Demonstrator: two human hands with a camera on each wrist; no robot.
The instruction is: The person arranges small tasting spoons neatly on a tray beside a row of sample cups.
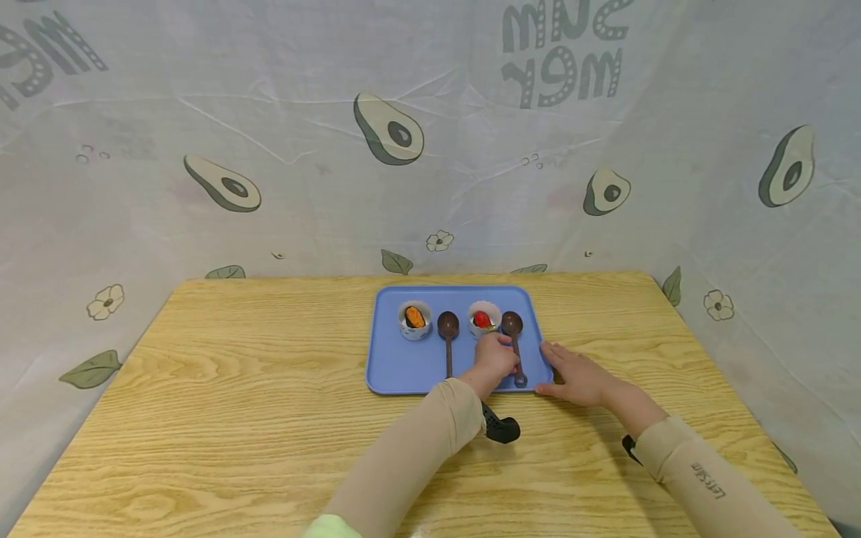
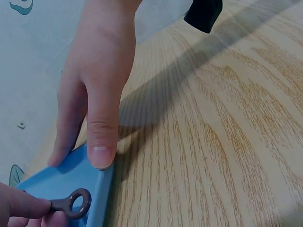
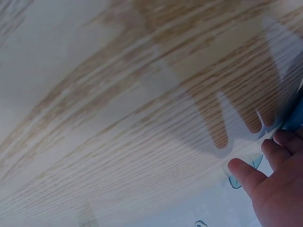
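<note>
On the blue tray at the back of the table lie two brown spoons. My left hand pinches the handle of the right spoon; in the left wrist view its ring-ended handle sticks out past the fingertips. My right hand rests against the tray's right edge with fingers extended, the thumb on the near corner. Just beyond my left hand stands a paper cup with a red-topped sushi piece. The left spoon lies untouched, its handle end hidden by my left arm.
Left on the tray, another paper cup holds an orange-topped sushi piece. The wooden table extends around the tray. Behind it hangs a pale curtain printed with avocados.
</note>
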